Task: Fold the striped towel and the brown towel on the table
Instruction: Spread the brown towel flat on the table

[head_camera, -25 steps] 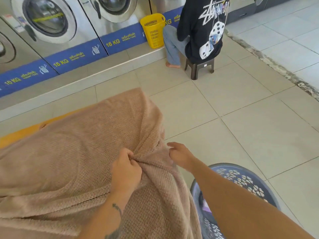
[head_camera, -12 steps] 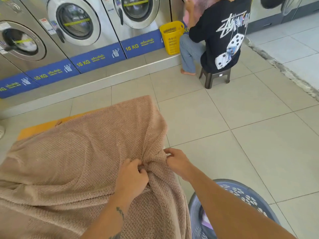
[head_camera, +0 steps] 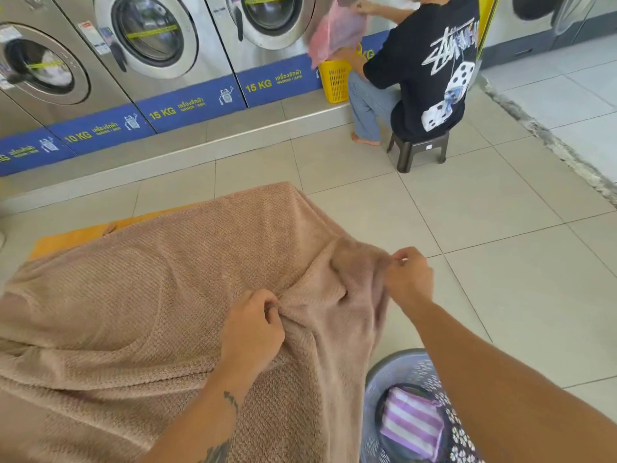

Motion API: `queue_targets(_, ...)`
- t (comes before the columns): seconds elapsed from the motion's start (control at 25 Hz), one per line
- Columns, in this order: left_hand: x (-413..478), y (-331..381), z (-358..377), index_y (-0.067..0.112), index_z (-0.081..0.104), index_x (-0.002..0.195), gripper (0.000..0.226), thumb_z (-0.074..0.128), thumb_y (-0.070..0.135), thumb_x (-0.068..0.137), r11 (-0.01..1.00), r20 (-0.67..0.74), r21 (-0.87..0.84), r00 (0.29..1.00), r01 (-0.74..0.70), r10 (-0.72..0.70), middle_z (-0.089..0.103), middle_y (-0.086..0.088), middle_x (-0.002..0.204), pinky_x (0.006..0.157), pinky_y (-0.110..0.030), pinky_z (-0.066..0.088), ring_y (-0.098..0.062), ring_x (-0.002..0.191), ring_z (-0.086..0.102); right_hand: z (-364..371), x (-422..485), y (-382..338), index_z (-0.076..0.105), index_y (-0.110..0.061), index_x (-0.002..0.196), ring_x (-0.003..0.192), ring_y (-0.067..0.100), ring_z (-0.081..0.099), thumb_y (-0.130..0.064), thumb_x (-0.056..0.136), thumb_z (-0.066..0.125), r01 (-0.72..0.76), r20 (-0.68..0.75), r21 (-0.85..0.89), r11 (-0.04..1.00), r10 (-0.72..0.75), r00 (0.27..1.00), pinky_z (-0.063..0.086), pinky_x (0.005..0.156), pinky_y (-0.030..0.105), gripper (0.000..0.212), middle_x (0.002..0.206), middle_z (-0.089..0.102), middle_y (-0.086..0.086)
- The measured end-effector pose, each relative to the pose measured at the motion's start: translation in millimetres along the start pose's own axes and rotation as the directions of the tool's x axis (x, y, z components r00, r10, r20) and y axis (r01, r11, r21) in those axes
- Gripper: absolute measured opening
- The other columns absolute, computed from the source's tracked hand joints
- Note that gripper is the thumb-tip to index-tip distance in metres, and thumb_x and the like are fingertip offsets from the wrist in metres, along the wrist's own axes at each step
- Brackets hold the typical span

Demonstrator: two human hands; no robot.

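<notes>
At the lower right of the frame, a striped towel [head_camera: 412,424] is seen lying inside a perforated laundry basket [head_camera: 400,367], not yet brought to the table. Just above it, the brown towel [head_camera: 133,312] is spread across the lower left and centre, draped over an orange table [head_camera: 73,237] of which only a strip shows. Near the centre, the left hand [head_camera: 250,332] is clenched on a bunched fold of the brown towel. To its right, the right hand [head_camera: 405,279] is closed in a pinch on the towel's edge. Since a second ago, the right hand has been drawn further to the right, away from the left, and the cloth between them is pulled out; apparently an edge is being found and stretched ahead of a first fold, though the corner itself is blurred. Folding is judged barely begun. At the upper right, a person [head_camera: 430,68] is seated on a stool [head_camera: 417,152] before the washing machines [head_camera: 150,38].
</notes>
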State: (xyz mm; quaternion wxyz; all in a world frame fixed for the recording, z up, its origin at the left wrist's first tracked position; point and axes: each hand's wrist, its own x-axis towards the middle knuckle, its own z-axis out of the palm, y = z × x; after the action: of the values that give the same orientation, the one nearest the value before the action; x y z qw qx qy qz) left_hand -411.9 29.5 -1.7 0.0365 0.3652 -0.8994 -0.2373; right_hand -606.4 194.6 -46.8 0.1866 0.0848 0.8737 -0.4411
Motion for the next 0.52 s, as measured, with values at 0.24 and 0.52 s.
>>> queue_targets(0.24,-7.9,4.6,5.7,0.032,0.058,0.128,0.03,0.051,0.026,0.099,0.981,0.209,0.115,0.969,-0.155,0.129,0.05,0.015,0.122,0.111,-0.035,0.033,-0.004,0.114,0.04,6.1,-22.7,8.6,0.055,-0.021,0.124,0.102,0.034,0.059,-0.009,0.076,0.05,0.165,0.279,-0.18,0.97,-0.111,0.954,0.053,0.088,0.043,0.05,0.125,0.044,0.009)
queue_targets(0.52,-22.1,1.0,-22.8,0.027,0.066,0.113,0.025,0.053,0.012,0.098,0.992,0.124,-0.126,0.992,-0.007,0.023,0.06,0.018,0.109,0.094,-0.028,0.051,-0.001,0.101,0.057,35.8,-70.8,-9.5,0.056,-0.02,0.126,0.082,0.014,0.052,-0.007,0.087,0.054,0.342,0.49,-0.075,0.937,-0.264,0.831,0.038,0.058,0.015,0.041,0.12,0.048,0.008)
